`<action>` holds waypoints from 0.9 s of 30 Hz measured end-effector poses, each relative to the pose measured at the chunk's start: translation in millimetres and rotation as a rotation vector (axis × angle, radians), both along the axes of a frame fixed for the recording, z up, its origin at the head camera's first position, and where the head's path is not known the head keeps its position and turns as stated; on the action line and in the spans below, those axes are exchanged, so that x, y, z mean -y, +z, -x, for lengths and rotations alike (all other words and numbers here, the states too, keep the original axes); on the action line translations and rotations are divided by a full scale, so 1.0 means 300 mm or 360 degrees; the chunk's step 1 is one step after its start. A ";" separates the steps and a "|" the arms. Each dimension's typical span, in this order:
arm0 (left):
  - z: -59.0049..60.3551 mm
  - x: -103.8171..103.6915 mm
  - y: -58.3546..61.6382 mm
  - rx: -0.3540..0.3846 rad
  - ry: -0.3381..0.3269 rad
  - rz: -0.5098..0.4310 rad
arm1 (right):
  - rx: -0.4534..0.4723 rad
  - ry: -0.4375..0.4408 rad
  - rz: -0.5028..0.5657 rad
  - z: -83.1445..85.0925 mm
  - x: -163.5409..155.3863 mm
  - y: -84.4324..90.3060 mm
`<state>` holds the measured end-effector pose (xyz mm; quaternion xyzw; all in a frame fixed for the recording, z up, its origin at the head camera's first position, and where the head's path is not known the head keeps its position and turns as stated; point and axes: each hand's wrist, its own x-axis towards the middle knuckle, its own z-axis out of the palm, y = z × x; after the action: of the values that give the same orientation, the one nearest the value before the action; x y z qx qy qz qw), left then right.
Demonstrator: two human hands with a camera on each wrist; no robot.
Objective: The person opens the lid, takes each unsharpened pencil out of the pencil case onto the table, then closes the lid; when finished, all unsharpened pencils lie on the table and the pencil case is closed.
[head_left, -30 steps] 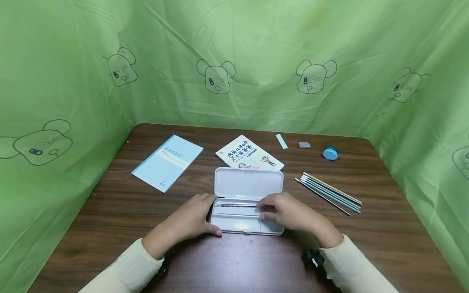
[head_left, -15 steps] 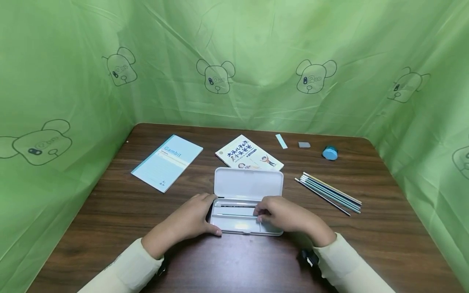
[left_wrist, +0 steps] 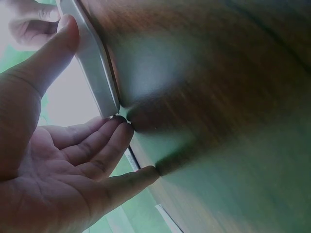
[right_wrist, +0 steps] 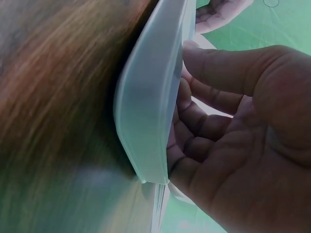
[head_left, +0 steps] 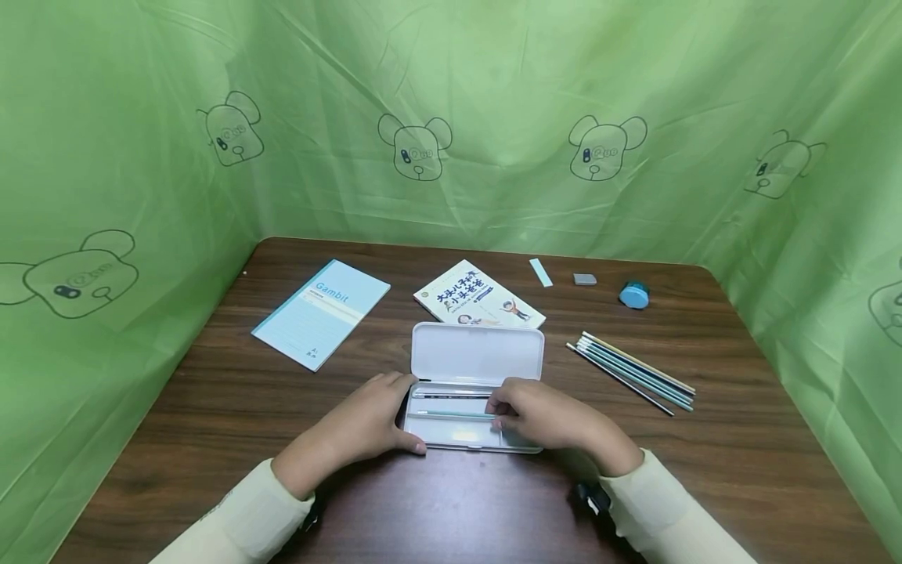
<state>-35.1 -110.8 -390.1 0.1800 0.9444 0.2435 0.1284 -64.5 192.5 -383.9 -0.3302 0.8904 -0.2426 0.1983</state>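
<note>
I have the case point(head_left: 476, 368) open flat on the tabletop point(head_left: 211, 407), lid laid back toward the far side, tray nearest me. Two pencils are in the tray: a dark one point(head_left: 451, 395) along the far edge and a teal one point(head_left: 454, 413) just nearer, lying lengthwise.

My left hand point(head_left: 366, 423) rests against the tray's left end, fingers nearly straight along the side and thumb on the near edge, steadying it and gripping nothing. My right hand point(head_left: 543, 415) sits over the tray's right part, fingers curled in at the teal pencil's end; from the head view it looks like a light pinch, though the wrist view shows only curled fingers behind the case wall, so I judge it as holding the pencil, not yet let go.

By my reckoning the loading is early: two pencils in, one of them only now being seated. A bundle of pencils point(head_left: 634, 370) lies well off to the right on the tabletop, untouched. The eraser point(head_left: 585, 279), the sharpener point(head_left: 634, 294) and the pale strip point(head_left: 541, 272) at the far edge are also outside the case, and the lid stands open.
</note>
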 end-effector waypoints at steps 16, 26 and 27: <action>0.003 0.002 -0.003 -0.0002 -0.0005 -0.0002 | 0.0231 -0.0162 0.0376 0.007 -0.083 0.015; 0.000 0.004 -0.001 0.0003 -0.0005 -0.0008 | 0.0087 -0.0479 0.0505 -0.020 -0.346 0.032; 0.000 0.004 -0.001 0.0002 -0.0005 -0.0009 | 0.0071 -0.0525 0.0517 -0.025 -0.382 0.036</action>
<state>-35.2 -112.0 -390.3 0.1817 0.9433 0.2462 0.1290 -56.9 307.1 -373.1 -0.2023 0.8770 -0.4190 0.1199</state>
